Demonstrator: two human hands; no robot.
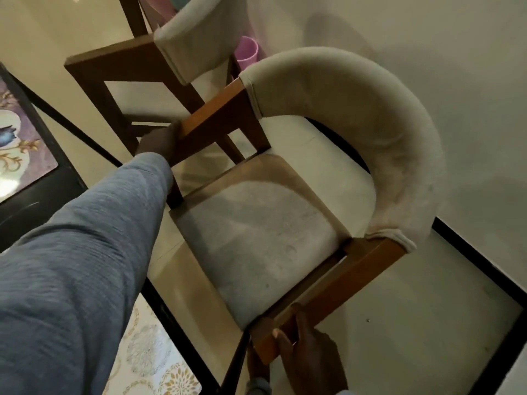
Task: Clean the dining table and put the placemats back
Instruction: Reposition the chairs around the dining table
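Note:
A wooden chair (pixel 328 155) with a curved beige padded back and a grey seat cushion fills the middle of the view. My left hand (pixel 158 143), in a blue-grey sleeve, grips the end of its far armrest. My right hand (pixel 302 352) grips the end of its near armrest at the bottom. The dark dining table (pixel 42 201) shows at the left edge with a purple floral placemat (pixel 20 138) on it. A second placemat (pixel 154 357) with pale round patterns lies at the bottom left.
A second chair (pixel 182 44) of the same kind stands behind, at the top. A pink cylinder-shaped container (pixel 246 52) sits on the floor between the two chairs. The floor (pixel 427 295) is cream tile with black border strips.

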